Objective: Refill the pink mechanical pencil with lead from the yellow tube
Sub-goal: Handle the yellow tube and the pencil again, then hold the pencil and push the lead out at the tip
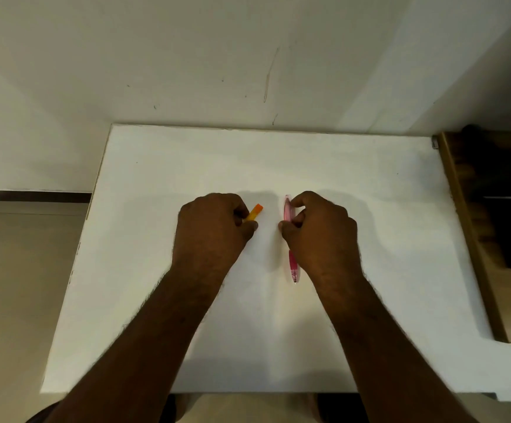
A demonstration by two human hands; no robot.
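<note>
The pink mechanical pencil [293, 264] lies lengthwise on the white table [370, 184], tip toward me, its upper end poking out past my fingers. My right hand [318, 230] curls over its middle, fingers closed around the barrel. The yellow lead tube [253, 213] with an orange cap end sticks out up and to the right from my left hand [211, 227], whose fingers pinch it near the table surface. Most of the tube is hidden in that hand. The two hands sit side by side, a small gap between them.
A white wall [217, 56] rises directly behind the table's far edge. To the right stands a wooden piece of furniture [474, 239] with a dark recess and a metal part. Beige floor lies beyond the table's left edge.
</note>
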